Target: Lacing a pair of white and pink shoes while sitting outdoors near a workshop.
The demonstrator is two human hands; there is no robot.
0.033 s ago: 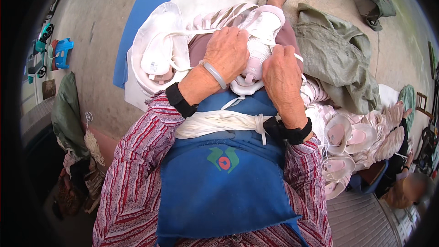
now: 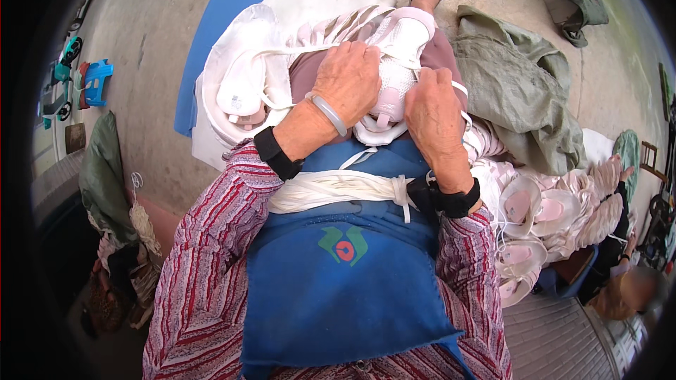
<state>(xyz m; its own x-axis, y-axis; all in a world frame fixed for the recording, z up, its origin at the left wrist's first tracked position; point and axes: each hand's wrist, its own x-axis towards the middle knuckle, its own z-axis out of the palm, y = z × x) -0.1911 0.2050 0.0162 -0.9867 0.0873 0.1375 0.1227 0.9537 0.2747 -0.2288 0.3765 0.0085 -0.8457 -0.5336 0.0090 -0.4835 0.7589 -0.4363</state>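
Pink and white mesh covers the shoe upper (image 2: 396,79), which lies across the person's thighs, between the two hands. The left hand (image 2: 348,74) is curled tight on a white lace (image 2: 299,49) that trails leftward; the right hand (image 2: 434,102) also looks clenched on lace, which loops out beside its knuckles, though its fingertips are partly hidden. Uneven pulling might leave one end short, and the trailing lace could snag on the second shoe upper (image 2: 243,77) just beside it. With only a lap beneath, the piece might also slide. A lace bundle (image 2: 331,192) crosses the blue apron (image 2: 338,309). Farther right, an olive sack (image 2: 521,91) lies crumpled; whether it holds anything I cannot tell. Beyond it, stacked uppers (image 2: 556,214) sit with their hollows showing pale pink insides.
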